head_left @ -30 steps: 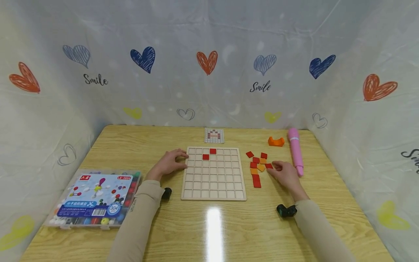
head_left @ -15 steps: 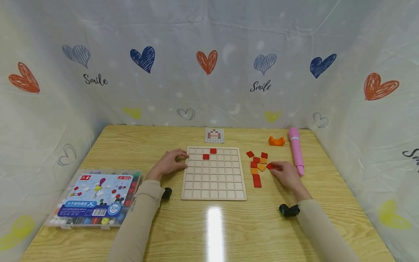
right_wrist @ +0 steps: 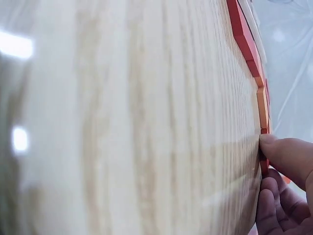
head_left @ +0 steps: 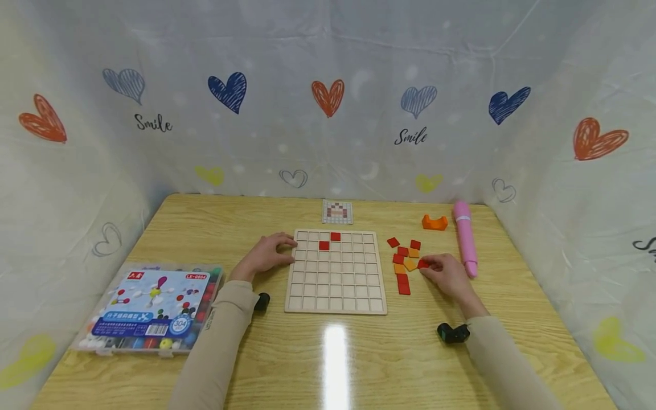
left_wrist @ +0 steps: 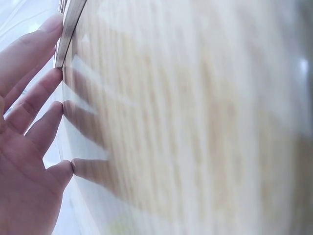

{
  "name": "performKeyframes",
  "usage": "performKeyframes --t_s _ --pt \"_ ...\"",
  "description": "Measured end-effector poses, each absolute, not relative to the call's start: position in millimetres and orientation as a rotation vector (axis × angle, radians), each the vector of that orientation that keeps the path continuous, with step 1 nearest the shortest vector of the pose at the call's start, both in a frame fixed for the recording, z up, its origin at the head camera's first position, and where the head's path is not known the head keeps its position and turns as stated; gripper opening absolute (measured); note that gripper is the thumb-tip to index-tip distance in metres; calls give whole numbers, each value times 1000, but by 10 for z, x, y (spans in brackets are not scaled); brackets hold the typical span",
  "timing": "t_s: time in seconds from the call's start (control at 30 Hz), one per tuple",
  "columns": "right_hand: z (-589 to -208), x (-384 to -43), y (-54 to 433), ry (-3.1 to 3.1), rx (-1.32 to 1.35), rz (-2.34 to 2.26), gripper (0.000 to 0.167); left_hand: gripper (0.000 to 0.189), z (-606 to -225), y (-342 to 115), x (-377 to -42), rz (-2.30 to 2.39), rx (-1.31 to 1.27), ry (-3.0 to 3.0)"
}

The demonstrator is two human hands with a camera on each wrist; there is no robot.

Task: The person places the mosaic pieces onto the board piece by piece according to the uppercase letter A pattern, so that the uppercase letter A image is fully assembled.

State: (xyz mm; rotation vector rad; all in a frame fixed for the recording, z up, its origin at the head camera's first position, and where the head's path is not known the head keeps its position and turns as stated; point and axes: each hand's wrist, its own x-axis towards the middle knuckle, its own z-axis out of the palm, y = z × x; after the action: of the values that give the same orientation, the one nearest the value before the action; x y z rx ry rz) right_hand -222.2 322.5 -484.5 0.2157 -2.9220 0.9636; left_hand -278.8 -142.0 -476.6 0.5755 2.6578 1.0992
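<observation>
In the head view, a wooden grid board [head_left: 329,289] lies mid-table, with one red tile [head_left: 335,236] in its top row and another red tile [head_left: 324,246] one row down to the left. My left hand [head_left: 263,254] has its fingers spread loosely, fingertips right at the board's left edge; the left wrist view shows the thumb and fingers [left_wrist: 43,125] reaching along that edge. On the right, my right hand [head_left: 449,279] pinches a small red tile [head_left: 423,264] between thumb and fingertips, low against the table. Several red and orange tiles [head_left: 403,279] lie beside it, left of the fingers.
Behind the board lies a pattern card [head_left: 337,212]. An orange stand [head_left: 434,222] and a pink pen-shaped stick [head_left: 465,242] lie at the back right. A plastic box [head_left: 148,307] of molecule-model parts sits at the left, near the left sleeve [head_left: 217,336]. Curtains [head_left: 328,148] enclose the table.
The red tile in my right fingers has turned slightly and shifted a little toward me. My left hand stays at the board's edge. The head view has shifted slightly.
</observation>
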Motion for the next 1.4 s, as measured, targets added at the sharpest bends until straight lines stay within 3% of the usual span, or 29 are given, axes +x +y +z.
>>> performKeyframes --t_s 0.4,0.93,1.4 --pt "-4661 -2268 3055 -2913 136 990 39 40 -4793 -1428 -2800 1073 586 2673" --pt "-4580 -2588 2156 -2906 432 1111 32 40 -4772 -1414 -2796 1061 594 2693" --pt "-4639 -2831 1705 -3049 487 1069 34 39 -4778 -1424 -2796 1079 584 2676"
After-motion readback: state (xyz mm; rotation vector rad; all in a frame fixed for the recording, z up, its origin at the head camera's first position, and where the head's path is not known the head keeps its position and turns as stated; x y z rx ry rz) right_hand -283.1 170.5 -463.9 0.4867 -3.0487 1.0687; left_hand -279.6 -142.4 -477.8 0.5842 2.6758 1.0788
